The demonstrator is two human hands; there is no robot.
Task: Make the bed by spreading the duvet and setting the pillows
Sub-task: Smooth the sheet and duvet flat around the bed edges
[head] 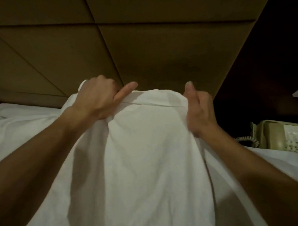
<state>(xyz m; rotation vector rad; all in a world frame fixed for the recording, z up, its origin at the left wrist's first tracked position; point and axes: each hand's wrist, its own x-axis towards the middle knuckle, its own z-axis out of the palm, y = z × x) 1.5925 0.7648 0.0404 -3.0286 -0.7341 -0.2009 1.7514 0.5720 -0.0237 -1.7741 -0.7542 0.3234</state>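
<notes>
Reaching in from about 8 o'clock, the person's left arm runs up across the white bedding to the left hand (97, 95), which sits knuckles-up at the top edge of the duvet (147, 148). Its fingers are curled tight round a bunched corner of the fabric, while the thumb sticks out straight toward 3 o'clock along the folded hem. The duvet itself fills the middle of the view, lifted up in a hump between both hands, with more white bedding lying flat off at 9 o'clock. Behind it, up at 12 o'clock, is a padded brown headboard (139, 43). The right arm comes in from roughly 4 o'clock, and the right hand (200, 109) stands edge-on with the thumb pointing up, fingers wrapped into the duvet's right side, clutching the cloth. Over at 3 o'clock, a beige corded telephone (285, 136) sits just past the bedding.
</notes>
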